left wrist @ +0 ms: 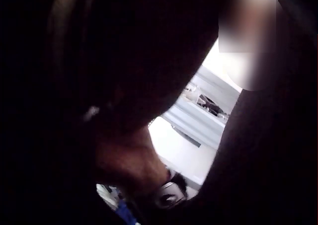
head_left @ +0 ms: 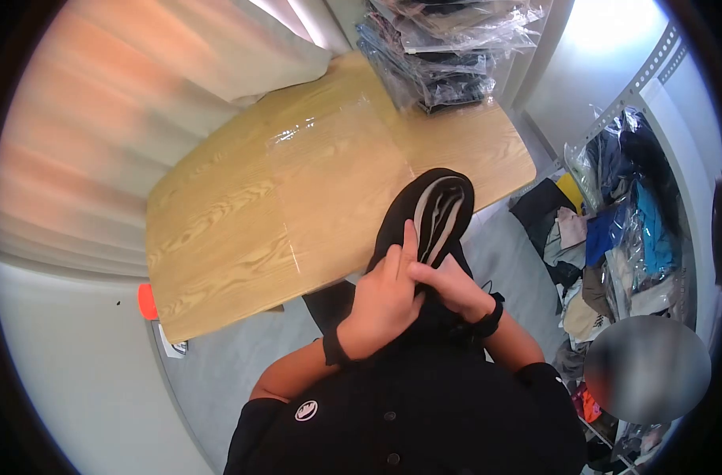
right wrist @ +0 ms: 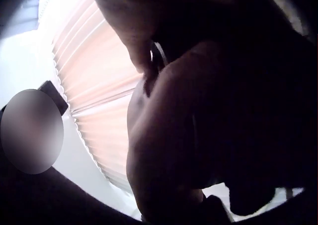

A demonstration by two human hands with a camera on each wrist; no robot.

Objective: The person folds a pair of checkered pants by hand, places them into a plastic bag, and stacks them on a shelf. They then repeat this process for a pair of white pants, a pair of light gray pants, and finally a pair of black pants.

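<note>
A folded black garment (head_left: pixel 396 210), its pale inner layers showing at the rounded end, is held in front of the body at the table's near edge. My left hand (head_left: pixel 381 305) grips its left side, the index finger lying extended along the fabric. On the other side my right hand (head_left: pixel 453 291) holds it, thumb across the top and the other fingers hidden beneath. Both wrist views are dark, with the cloth filling much of them. A clear plastic bag (head_left: pixel 337 170) lies flat on the wooden table (head_left: pixel 210 237) beyond the garment.
A stack of plastic-bagged clothes (head_left: pixel 448 59) stands at the table's back right. Loose and bagged clothes (head_left: pixel 606 253) are heaped on the right by a metal shelf post (head_left: pixel 642 75). A pleated curtain (head_left: pixel 123 134) hangs along the left, and an orange object (head_left: pixel 147 302) sits by the table's left edge.
</note>
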